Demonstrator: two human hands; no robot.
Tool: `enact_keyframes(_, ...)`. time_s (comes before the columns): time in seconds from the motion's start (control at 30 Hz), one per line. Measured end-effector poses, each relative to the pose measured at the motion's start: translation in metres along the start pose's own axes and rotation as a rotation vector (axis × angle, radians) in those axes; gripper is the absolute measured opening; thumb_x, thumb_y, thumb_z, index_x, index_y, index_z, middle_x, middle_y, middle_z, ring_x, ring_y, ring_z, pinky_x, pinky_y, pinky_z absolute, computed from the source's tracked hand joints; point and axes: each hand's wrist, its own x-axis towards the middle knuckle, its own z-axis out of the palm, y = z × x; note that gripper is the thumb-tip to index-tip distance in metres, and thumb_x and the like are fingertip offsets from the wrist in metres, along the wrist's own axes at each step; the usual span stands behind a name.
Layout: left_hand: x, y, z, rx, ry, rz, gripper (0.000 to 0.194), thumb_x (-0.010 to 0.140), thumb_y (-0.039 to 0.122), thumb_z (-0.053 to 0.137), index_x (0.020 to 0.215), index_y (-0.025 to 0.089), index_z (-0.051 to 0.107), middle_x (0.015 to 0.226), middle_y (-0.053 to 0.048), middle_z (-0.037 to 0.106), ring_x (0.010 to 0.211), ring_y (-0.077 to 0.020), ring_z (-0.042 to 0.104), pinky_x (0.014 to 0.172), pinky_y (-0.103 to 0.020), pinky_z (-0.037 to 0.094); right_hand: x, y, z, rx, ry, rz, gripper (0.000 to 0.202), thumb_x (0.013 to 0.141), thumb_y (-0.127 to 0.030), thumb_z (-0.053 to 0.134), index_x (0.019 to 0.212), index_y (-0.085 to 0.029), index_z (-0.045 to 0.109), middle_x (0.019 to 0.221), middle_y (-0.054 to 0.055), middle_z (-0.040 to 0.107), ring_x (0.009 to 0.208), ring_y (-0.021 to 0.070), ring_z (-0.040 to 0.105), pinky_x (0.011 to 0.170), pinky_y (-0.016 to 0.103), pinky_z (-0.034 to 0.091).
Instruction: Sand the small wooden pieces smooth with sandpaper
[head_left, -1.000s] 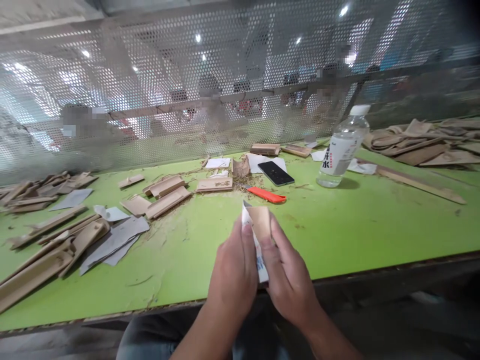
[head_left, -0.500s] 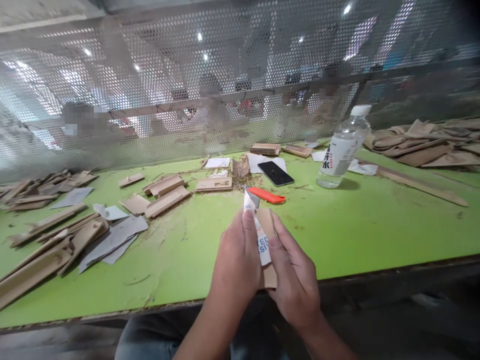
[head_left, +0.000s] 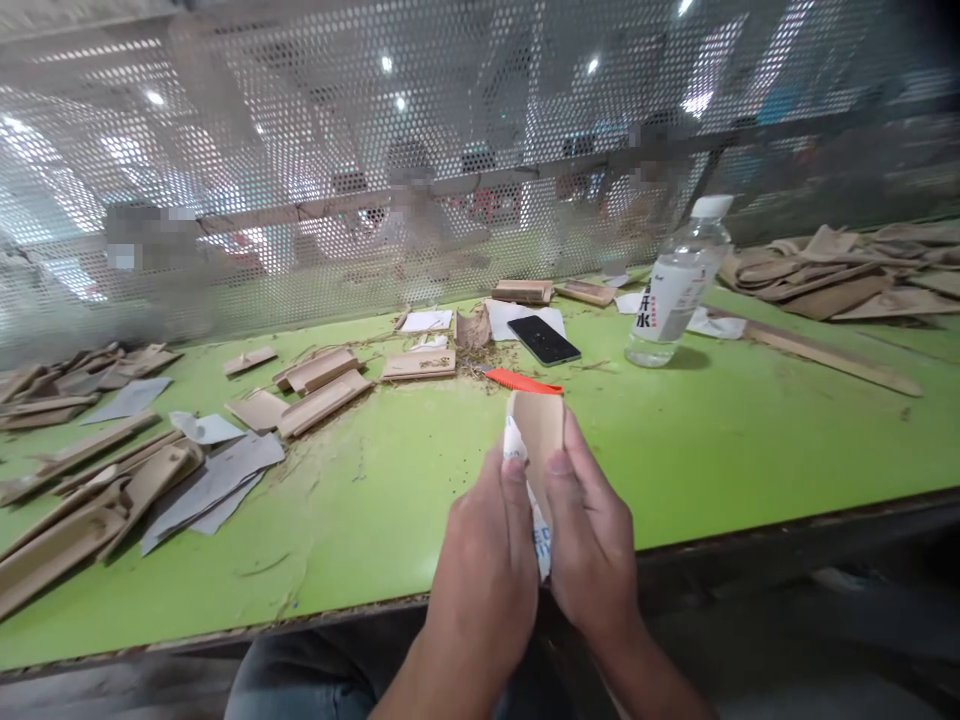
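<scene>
Both hands meet above the front edge of the green table around a tan, trough-shaped bamboo or wood piece (head_left: 544,418). My right hand (head_left: 596,530) is closed on its right side, thumb on the inner face. My left hand (head_left: 487,540) is closed at its left edge, pinching a strip of sandpaper (head_left: 541,545) with a white back and blue lettering. The strip lies bent along that edge; its grit side is largely hidden. Just beyond the piece lies an orange-handled utility knife (head_left: 523,381) with its blade out to the left.
Behind the knife lie a black phone (head_left: 544,340) and loose shavings. A water bottle (head_left: 677,285) stands to the right, near a heap of tan strips (head_left: 840,275). Cut pieces (head_left: 326,403) and grey sandpaper sheets (head_left: 217,485) lie left. A perforated metal screen (head_left: 300,190) closes the back.
The sandpaper, earlier standing up across the piece's face, now lies folded lower along its left edge. More of the inner face shows, and the piece sits slightly further up and right.
</scene>
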Motion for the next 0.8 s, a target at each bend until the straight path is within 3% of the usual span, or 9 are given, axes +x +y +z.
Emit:
enact_keyframes(0.1, 0.015, 0.004, -0.006, 0.050, 0.074, 0.013, 0.040, 0.112, 0.041, 0.031, 0.099, 0.022, 0.063, 0.082, -0.003, 0.070, 0.071, -0.0198, 0.063, 0.065, -0.031, 0.042, -0.006, -0.002, -0.004, -0.027, -0.154, 0.012, 0.058, 0.106, -0.047, 0.051, 0.157, -0.020, 0.049, 0.133, 0.009, 0.075, 0.104, 0.0257, 0.077, 0.091, 0.040, 0.062)
enact_keyframes(0.17, 0.026, 0.007, -0.010, 0.060, 0.094, 0.023, 0.040, 0.112, 0.041, 0.031, 0.085, 0.024, 0.055, 0.071, 0.001, 0.062, 0.064, -0.0179, 0.057, 0.060, -0.031, 0.037, -0.010, -0.001, -0.007, -0.034, -0.220, 0.012, 0.058, 0.106, -0.046, 0.049, 0.159, -0.021, 0.046, 0.119, 0.008, 0.080, 0.077, 0.0219, 0.078, 0.074, 0.036, 0.065)
enact_keyframes(0.23, 0.037, 0.009, -0.014, 0.055, 0.114, 0.028, 0.041, 0.112, 0.040, 0.032, 0.078, 0.024, 0.049, 0.064, 0.003, 0.055, 0.058, -0.0167, 0.052, 0.057, -0.030, 0.034, -0.012, 0.000, -0.008, -0.046, -0.242, -0.007, 0.057, 0.106, -0.045, 0.049, 0.158, -0.022, 0.047, 0.118, 0.009, 0.081, 0.073, 0.0213, 0.077, 0.069, 0.035, 0.064)
enact_keyframes(0.33, 0.046, 0.011, -0.016, 0.075, 0.142, 0.038, 0.042, 0.111, 0.039, 0.033, 0.074, 0.025, 0.046, 0.062, 0.003, 0.052, 0.057, -0.0168, 0.049, 0.055, -0.031, 0.033, -0.012, 0.000, -0.008, -0.040, -0.220, -0.031, 0.055, 0.106, -0.045, 0.049, 0.156, -0.020, 0.050, 0.132, 0.011, 0.075, 0.100, 0.0272, 0.078, 0.085, 0.039, 0.064)
enact_keyframes(0.43, 0.045, 0.012, -0.015, 0.086, 0.098, 0.046, 0.039, 0.112, 0.037, 0.032, 0.078, 0.025, 0.048, 0.064, 0.003, 0.053, 0.058, -0.0174, 0.050, 0.057, -0.031, 0.033, -0.009, 0.000, -0.005, -0.012, -0.166, -0.045, 0.056, 0.107, -0.045, 0.048, 0.156, -0.019, 0.051, 0.148, 0.012, 0.063, 0.134, 0.0322, 0.062, 0.108, 0.047, 0.054)
enact_keyframes(0.53, 0.032, 0.010, -0.010, 0.071, 0.045, 0.032, 0.037, 0.112, 0.038, 0.031, 0.085, 0.025, 0.053, 0.067, 0.002, 0.058, 0.059, -0.0179, 0.054, 0.058, -0.031, 0.035, -0.006, -0.002, -0.002, -0.017, -0.117, -0.018, 0.058, 0.107, -0.047, 0.047, 0.157, -0.019, 0.049, 0.154, 0.012, 0.057, 0.142, 0.0337, 0.055, 0.115, 0.052, 0.048)
enact_keyframes(0.67, 0.005, 0.007, -0.003, -0.004, -0.047, -0.022, 0.038, 0.112, 0.043, 0.032, 0.109, 0.024, 0.065, 0.104, -0.006, 0.075, 0.095, -0.0234, 0.070, 0.080, -0.034, 0.050, -0.001, -0.005, 0.001, -0.058, 0.020, 0.021, 0.061, 0.106, -0.049, 0.047, 0.157, -0.015, 0.049, 0.160, 0.012, 0.051, 0.149, 0.0327, 0.046, 0.122, 0.052, 0.040)
enact_keyframes(0.73, -0.007, 0.006, -0.002, -0.017, -0.053, -0.049, 0.039, 0.112, 0.044, 0.033, 0.125, 0.025, 0.065, 0.126, -0.009, 0.074, 0.118, -0.0262, 0.068, 0.096, -0.037, 0.051, 0.002, -0.005, 0.002, -0.085, 0.053, 0.026, 0.062, 0.105, -0.050, 0.048, 0.157, -0.015, 0.050, 0.161, 0.012, 0.048, 0.152, 0.0325, 0.040, 0.123, 0.051, 0.038)
enact_keyframes(0.8, -0.014, 0.004, -0.003, 0.025, -0.027, -0.029, 0.039, 0.112, 0.043, 0.035, 0.133, 0.025, 0.064, 0.136, -0.010, 0.071, 0.126, -0.0268, 0.066, 0.100, -0.037, 0.052, 0.006, -0.003, 0.003, -0.095, 0.067, 0.054, 0.064, 0.104, -0.052, 0.049, 0.157, -0.015, 0.050, 0.161, 0.013, 0.049, 0.152, 0.0343, 0.041, 0.122, 0.053, 0.038)
